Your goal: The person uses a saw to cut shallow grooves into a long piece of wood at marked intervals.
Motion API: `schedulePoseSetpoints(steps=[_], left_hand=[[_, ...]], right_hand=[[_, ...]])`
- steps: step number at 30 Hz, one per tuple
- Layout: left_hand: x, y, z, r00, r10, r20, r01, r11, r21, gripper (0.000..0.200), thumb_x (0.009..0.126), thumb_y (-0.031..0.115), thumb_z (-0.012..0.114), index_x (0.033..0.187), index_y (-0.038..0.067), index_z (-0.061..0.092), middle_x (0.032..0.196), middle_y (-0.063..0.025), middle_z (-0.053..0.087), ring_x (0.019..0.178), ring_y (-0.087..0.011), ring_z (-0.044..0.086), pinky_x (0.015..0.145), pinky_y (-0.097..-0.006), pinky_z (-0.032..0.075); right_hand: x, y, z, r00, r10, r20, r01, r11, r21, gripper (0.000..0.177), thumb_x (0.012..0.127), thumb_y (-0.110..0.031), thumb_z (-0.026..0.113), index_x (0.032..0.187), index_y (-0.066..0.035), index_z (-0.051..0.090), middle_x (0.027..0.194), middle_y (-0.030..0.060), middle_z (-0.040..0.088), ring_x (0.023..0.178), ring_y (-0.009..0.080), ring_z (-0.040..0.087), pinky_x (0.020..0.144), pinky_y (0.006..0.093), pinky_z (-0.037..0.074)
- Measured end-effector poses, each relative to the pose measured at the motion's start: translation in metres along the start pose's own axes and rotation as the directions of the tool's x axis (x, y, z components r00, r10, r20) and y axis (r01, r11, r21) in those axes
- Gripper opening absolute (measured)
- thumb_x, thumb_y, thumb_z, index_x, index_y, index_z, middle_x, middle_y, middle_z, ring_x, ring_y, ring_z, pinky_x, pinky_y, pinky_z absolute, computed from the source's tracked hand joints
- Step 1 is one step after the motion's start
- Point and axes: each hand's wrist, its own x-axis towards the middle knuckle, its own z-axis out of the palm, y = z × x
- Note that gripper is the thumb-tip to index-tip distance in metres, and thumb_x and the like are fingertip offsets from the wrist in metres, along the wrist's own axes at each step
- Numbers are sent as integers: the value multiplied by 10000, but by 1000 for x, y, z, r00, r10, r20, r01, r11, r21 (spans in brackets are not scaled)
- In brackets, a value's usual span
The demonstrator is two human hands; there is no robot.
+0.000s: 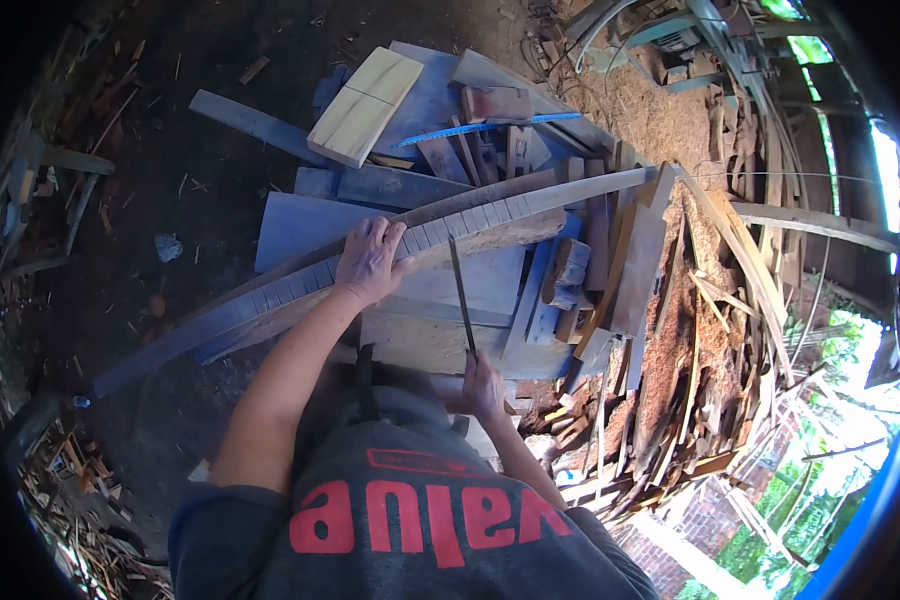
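Note:
A long, narrow wooden strip (pixel 460 222) with many dark crosswise lines lies slantwise over the workbench (pixel 420 340). My left hand (pixel 372 262) rests on the strip near its middle, its fingers curled over the far edge. My right hand (pixel 483 388) is closed round the near end of a thin dark tool (pixel 461 290). The tool's far tip meets the near edge of the strip, right of my left hand. What kind of tool it is cannot be made out.
Beyond the strip lie a pale wooden block (pixel 367 105), a blue blade-like strip (pixel 490 128) and dark boards (pixel 255 125). Worn wooden blocks (pixel 568 270) stand at the bench's right. Offcuts and sawdust (pixel 635 95) cover the ground on the right.

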Motion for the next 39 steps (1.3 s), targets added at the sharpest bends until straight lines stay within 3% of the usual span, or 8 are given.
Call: schedulePoseSetpoints(steps=[9, 15, 19, 28, 32, 36, 38, 39], left_hand=[[1, -2, 3, 1000, -9, 9, 9, 1000, 27, 541, 798, 362, 636, 1250, 106, 486, 1122, -106, 473, 1070, -290, 446, 921, -423, 381], [-1, -2, 3, 999, 19, -41, -18, 1000, 20, 529, 787, 330, 666, 1230, 102, 488, 1081, -102, 469, 1033, -291, 447, 897, -413, 397], [-2, 0, 3, 999, 18, -27, -18, 999, 28, 534, 780, 327, 669, 1233, 109, 489, 1076, -98, 469, 1026, -292, 447, 896, -415, 396], [-3, -1, 3, 998, 24, -61, -22, 999, 38, 543, 771, 310, 664, 1244, 111, 486, 1085, -95, 473, 1026, -284, 448, 872, -434, 375], [2, 2, -1, 1000, 10, 2, -10, 998, 68, 482, 815, 352, 618, 1217, 112, 506, 1090, -99, 491, 1041, -280, 454, 870, -433, 363], [0, -2, 4, 998, 32, -51, -31, 999, 39, 483, 807, 327, 629, 1217, 105, 505, 1092, -108, 492, 1039, -277, 458, 870, -435, 362], [0, -1, 5, 998, 36, -58, -33, 999, 42, 487, 806, 324, 629, 1222, 105, 503, 1095, -109, 493, 1038, -278, 460, 872, -438, 362], [-1, -2, 4, 997, 40, -61, -37, 998, 55, 491, 804, 321, 629, 1227, 105, 501, 1097, -111, 493, 1036, -279, 461, 875, -441, 361]], right_hand=[[67, -42, 18, 993, -113, -19, 111, 990, -83, 206, 965, -225, 463, 905, -28, 471, 673, 274, 595, 657, 470, 593, 583, 561, 453], [66, -49, 3, 998, -29, 64, 38, 988, -149, 216, 968, -234, 449, 923, -26, 484, 734, 267, 621, 700, 468, 610, 621, 556, 479], [126, -83, 18, 989, -150, 13, 150, 984, -100, 221, 961, -230, 448, 932, -17, 503, 723, 278, 619, 705, 465, 614, 637, 565, 481], [77, -55, 9, 997, -55, 45, 59, 994, -89, 201, 954, -211, 458, 888, -27, 505, 698, 280, 606, 689, 465, 609, 604, 558, 471], [150, -89, 26, 979, -201, -24, 198, 974, -110, 202, 955, -212, 456, 892, -27, 509, 671, 274, 601, 668, 477, 601, 589, 570, 464], [112, -64, 18, 976, -215, -28, 211, 973, -95, 205, 957, -214, 454, 901, -26, 513, 672, 276, 601, 665, 472, 604, 583, 560, 470], [76, -46, 13, 996, -31, 85, 38, 995, -88, 199, 951, -209, 457, 907, -22, 512, 707, 277, 608, 682, 470, 604, 596, 553, 475], [82, -50, 11, 995, -39, 94, 48, 994, -94, 199, 951, -209, 457, 907, -22, 512, 707, 277, 608, 682, 470, 604, 596, 553, 475]])
